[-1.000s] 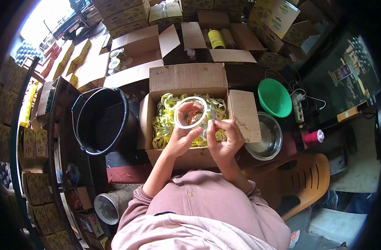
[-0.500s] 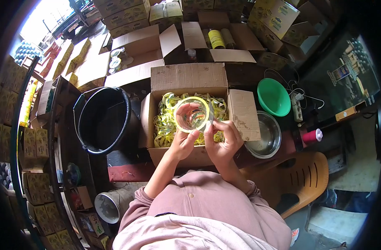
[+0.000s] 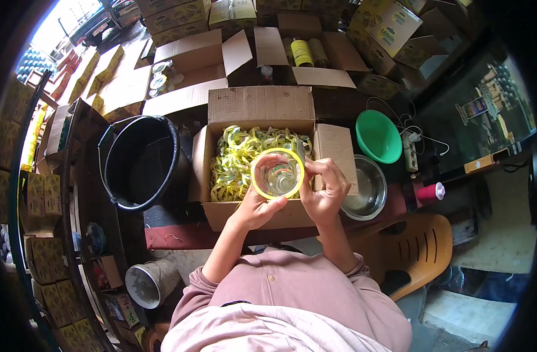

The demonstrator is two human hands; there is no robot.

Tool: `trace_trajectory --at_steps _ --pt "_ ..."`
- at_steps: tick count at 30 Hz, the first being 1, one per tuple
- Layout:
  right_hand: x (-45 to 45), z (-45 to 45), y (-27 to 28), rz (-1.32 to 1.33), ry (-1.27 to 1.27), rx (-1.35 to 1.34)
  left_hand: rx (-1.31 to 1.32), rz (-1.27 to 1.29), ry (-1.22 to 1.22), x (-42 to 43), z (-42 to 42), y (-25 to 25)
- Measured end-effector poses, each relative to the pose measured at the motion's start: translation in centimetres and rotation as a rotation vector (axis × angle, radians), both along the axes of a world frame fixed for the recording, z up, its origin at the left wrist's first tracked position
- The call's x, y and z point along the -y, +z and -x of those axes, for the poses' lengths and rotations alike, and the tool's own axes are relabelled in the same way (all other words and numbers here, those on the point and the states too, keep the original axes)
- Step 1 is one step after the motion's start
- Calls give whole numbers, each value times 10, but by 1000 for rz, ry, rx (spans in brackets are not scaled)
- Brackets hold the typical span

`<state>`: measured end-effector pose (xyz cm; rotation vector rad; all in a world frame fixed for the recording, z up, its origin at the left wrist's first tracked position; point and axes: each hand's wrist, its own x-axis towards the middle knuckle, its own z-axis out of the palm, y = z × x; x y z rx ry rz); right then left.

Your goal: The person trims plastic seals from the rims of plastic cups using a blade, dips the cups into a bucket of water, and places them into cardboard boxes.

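yellow rings the mouth of the clear cup (image 3: pixel 279 174), held above the near part of an open box (image 3: pixel 261 104), its mouth facing up toward the person. the left hand (image 3: pixel 255 208) has its fingers curled round the cup from about eight o'clock, closed on its wall, the thumb at six by the rim. the right hand (image 3: pixel 328 190) is at the cup's three o'clock, thumb and forefinger bent close together; whether they pinch anything i cannot tell. yellow strips (image 3: pixel 236 158) lie tangled in the box. taking the box as centre, a black bucket (image 3: pixel 170 176) stands on the worktop (image 3: pixel 183 237) at nine, a green bowl (image 3: pixel 379 138) between two and three, a steel bowl (image 3: pixel 372 196) at half past three, partly behind a flap, and a pink spool (image 3: pixel 428 193) beyond it.
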<state>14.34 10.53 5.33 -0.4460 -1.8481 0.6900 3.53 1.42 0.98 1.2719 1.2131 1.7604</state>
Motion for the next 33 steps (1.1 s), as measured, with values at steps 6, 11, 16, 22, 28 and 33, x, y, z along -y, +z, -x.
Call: trace_trajectory --at_steps 6,11,16,22,28,33 --pt "10 -6 1 171 -97 -61 105 -57 16 1 -1 -4" --pt "34 -4 -1 167 -88 -47 63 -25 -10 7 9 -18" --pt "52 5 8 81 -165 13 73 -22 -13 19 12 0" --pt "62 20 6 -7 -208 7 84 -28 -60 30 24 4" --pt "65 30 7 -78 -231 20 48 -4 -66 39 35 7" --pt "59 27 16 -80 -187 46 7 -7 -63 37 39 5"
